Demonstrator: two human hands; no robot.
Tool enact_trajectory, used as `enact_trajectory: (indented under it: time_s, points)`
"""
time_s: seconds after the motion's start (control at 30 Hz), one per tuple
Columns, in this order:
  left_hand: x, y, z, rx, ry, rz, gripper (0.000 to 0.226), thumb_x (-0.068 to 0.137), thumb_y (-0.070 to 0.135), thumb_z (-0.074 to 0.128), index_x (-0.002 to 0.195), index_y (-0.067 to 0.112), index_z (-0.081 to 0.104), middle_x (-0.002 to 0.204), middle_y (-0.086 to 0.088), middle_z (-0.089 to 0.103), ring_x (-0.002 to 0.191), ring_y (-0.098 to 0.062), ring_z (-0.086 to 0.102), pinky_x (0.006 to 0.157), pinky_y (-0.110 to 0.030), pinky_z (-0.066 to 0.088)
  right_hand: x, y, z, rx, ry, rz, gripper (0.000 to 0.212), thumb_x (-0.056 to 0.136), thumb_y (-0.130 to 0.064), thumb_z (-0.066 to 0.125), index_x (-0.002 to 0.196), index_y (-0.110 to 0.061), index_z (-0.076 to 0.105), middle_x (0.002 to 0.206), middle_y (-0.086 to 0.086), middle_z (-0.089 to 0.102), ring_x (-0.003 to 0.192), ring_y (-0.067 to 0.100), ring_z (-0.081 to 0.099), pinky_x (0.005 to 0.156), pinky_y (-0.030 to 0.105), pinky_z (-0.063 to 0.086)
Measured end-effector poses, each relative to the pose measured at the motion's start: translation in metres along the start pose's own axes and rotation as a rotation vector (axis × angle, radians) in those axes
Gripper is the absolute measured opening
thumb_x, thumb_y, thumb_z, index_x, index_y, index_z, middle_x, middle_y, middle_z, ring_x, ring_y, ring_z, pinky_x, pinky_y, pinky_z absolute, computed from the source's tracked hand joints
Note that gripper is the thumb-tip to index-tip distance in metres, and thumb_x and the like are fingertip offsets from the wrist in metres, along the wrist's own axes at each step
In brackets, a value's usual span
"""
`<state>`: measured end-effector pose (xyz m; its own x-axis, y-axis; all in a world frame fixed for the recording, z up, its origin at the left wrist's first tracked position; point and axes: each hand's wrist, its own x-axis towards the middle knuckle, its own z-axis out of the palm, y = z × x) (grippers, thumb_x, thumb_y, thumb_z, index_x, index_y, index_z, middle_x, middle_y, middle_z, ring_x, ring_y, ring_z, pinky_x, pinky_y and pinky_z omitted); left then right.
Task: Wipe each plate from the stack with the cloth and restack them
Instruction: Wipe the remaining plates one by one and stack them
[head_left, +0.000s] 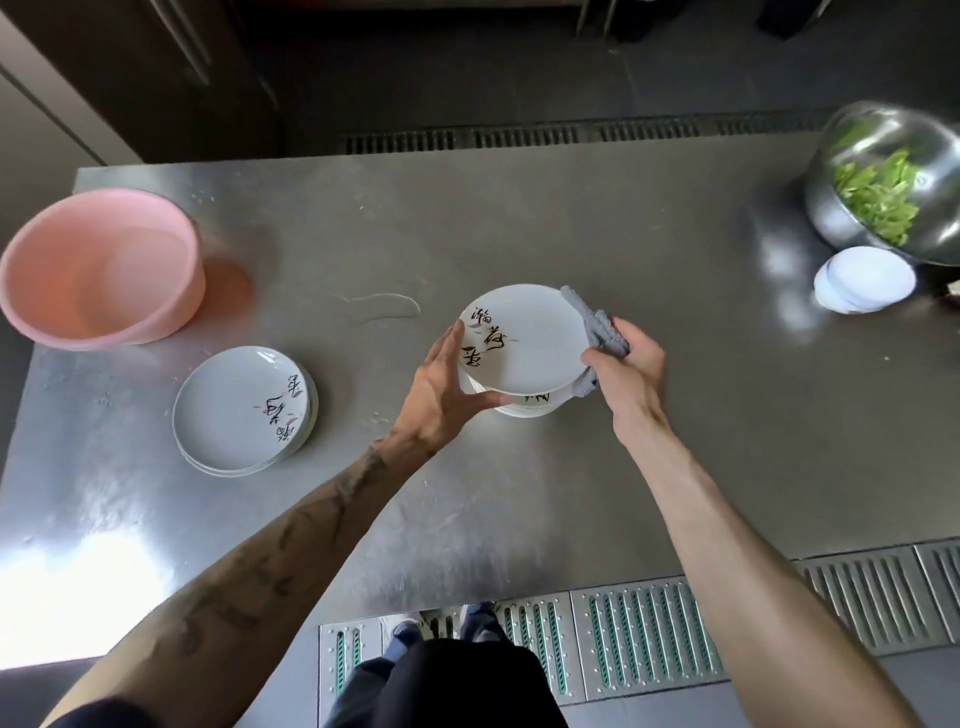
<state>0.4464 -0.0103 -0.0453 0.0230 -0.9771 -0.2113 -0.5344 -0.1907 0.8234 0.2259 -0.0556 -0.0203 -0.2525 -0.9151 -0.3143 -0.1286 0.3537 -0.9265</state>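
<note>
Middle of the table, and the plate (522, 338) is up off the pile, tilted, its white face with black brush lettering turned to the camera. The left hand (441, 395) has it by the left rim, with the fingers spread along the edge and the thumb hooked under the near side. On the other side, the right hand (628, 364) is bunched tight round the grey cloth (597, 332), which is folded over the plate's right rim, one end poking out above and a bit showing below.

Directly underneath sits the stack (524, 408), only its near edge peeking out. I cannot tell whether the held plate touches it.

Off to the left, well apart, a second stack of plates (239, 410) lies flat, the same lettering on top. Beyond it, at the table's left edge, is a pink basin (98, 270). Far right, a metal bowl (883, 182) holds chopped greens (878, 192), and a small pile of white dishes (862, 280) sits just beside it. All of it rests on the steel table (467, 218), with a smear of water (384, 304) between the basin and the plate.
</note>
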Motion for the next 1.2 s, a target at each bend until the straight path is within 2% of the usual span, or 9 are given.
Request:
enact_trajectory:
  time_s: [0.1,0.2,0.37,0.47,0.57,0.73,0.93,1.1,1.2]
  points:
    - [0.007,-0.005,0.011,0.0,-0.001,0.002,0.117,0.07,0.031,0.095,0.161,0.012,0.024,0.163,-0.007,0.035,0.145,-0.019,0.036,0.106,-0.007,0.02,0.003,0.012,-0.001,0.009,0.047,0.025,0.042,0.073,0.008,0.064,0.099,-0.023,0.074,0.074,-0.015,0.065,0.067,0.007,0.056,0.063,0.019,0.048]
    - [0.01,-0.009,0.02,0.018,0.008,0.024,0.117,0.069,0.026,0.096,0.161,0.013,0.025,0.163,-0.008,0.033,0.144,-0.018,0.035,0.102,0.005,0.016,0.003,0.021,0.0,0.021,0.092,0.026,0.049,0.073,0.01,0.065,0.11,-0.021,0.073,0.086,-0.012,0.072,0.071,0.003,0.063,0.065,0.016,0.051]
    - [0.012,-0.017,0.027,0.055,0.029,0.07,0.117,0.068,0.02,0.096,0.161,0.013,0.026,0.165,-0.011,0.027,0.147,-0.019,0.032,0.103,0.007,0.014,0.005,0.027,0.0,-0.091,0.078,-0.011,0.054,0.072,0.005,0.067,0.118,-0.023,0.072,0.112,-0.002,0.073,0.099,0.013,0.069,0.083,0.025,0.057]
    - [0.013,-0.018,0.028,0.087,0.024,0.08,0.119,0.067,0.019,0.097,0.161,0.014,0.024,0.167,-0.014,0.023,0.152,-0.023,0.027,0.113,-0.009,0.02,0.001,0.024,-0.001,-0.024,0.032,-0.011,0.04,0.075,-0.001,0.072,0.098,-0.033,0.074,0.088,-0.005,0.071,0.07,0.011,0.063,0.055,0.02,0.051]
    - [0.014,-0.018,0.03,0.109,0.011,0.068,0.122,0.066,0.019,0.097,0.162,0.018,0.022,0.169,-0.013,0.017,0.154,-0.023,0.022,0.114,-0.021,0.025,-0.003,0.022,-0.002,0.074,-0.04,-0.009,0.001,0.084,-0.01,0.071,0.083,-0.01,0.07,0.062,0.009,0.057,0.051,0.022,0.046,0.048,0.031,0.043]
    - [0.018,-0.02,0.036,0.143,-0.001,0.013,0.122,0.069,0.029,0.095,0.164,0.023,0.018,0.172,-0.007,0.008,0.156,-0.02,0.019,0.116,-0.027,0.029,-0.013,0.022,-0.006,0.072,0.067,-0.06,0.01,0.091,-0.005,0.067,0.094,-0.008,0.077,0.079,-0.007,0.065,0.062,0.0,0.056,0.059,0.012,0.047]
    - [0.01,-0.025,0.035,0.133,0.015,-0.015,0.121,0.074,0.033,0.092,0.165,0.019,0.013,0.172,-0.002,0.007,0.155,-0.016,0.02,0.117,-0.025,0.027,-0.044,0.026,0.006,0.101,0.053,-0.069,0.02,0.09,-0.003,0.069,0.105,-0.012,0.079,0.087,-0.008,0.073,0.076,0.002,0.061,0.071,0.015,0.05]
    - [-0.024,-0.063,-0.008,0.149,0.117,-0.084,0.081,0.094,0.039,0.072,0.158,0.013,0.031,0.155,-0.009,0.044,0.139,-0.023,0.043,0.115,-0.039,0.039,-0.071,0.033,0.051,0.125,-0.054,-0.041,0.025,0.089,-0.001,0.072,0.111,-0.013,0.079,0.099,-0.011,0.077,0.088,0.0,0.068,0.079,0.012,0.051]
    - [-0.054,-0.107,-0.053,0.193,0.324,-0.075,0.04,0.098,0.016,0.066,0.135,0.004,0.057,0.119,-0.014,0.065,0.099,-0.033,0.065,0.088,-0.045,0.054,-0.083,0.035,0.085,0.099,-0.144,-0.049,0.025,0.089,-0.005,0.073,0.102,-0.025,0.08,0.105,-0.009,0.078,0.099,0.005,0.069,0.092,0.018,0.052]
